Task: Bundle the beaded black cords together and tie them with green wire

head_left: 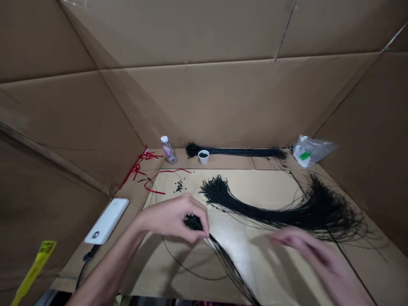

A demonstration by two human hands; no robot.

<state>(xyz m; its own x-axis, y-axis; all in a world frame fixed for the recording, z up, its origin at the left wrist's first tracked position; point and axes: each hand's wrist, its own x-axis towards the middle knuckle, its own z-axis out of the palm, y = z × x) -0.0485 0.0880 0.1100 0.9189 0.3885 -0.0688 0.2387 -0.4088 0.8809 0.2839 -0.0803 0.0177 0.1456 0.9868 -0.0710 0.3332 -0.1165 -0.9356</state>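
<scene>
My left hand [178, 214] is closed in a pinch around a small bundle of thin black cords [231, 264]. The bundle's knotted end shows inside the curl of the fingers, and its loose strands trail down to the lower right. On the right, my right hand [301, 245] hovers over the board, smeared by motion, so its fingers are unclear. Just beyond it lies a large, thick bundle of black cords [264, 216], knotted at the left and frayed at the right. Small black beads [179, 185] are scattered beyond my left hand.
Along the back stand a clear bottle [169, 152] and a white cup [203, 157] of dark bits, before another cord bundle [242, 151]. A plastic bag [310, 152] sits at back right. Red ribbon [149, 187] and a white power bank [107, 220] lie left. Cardboard walls [207, 102] enclose the board.
</scene>
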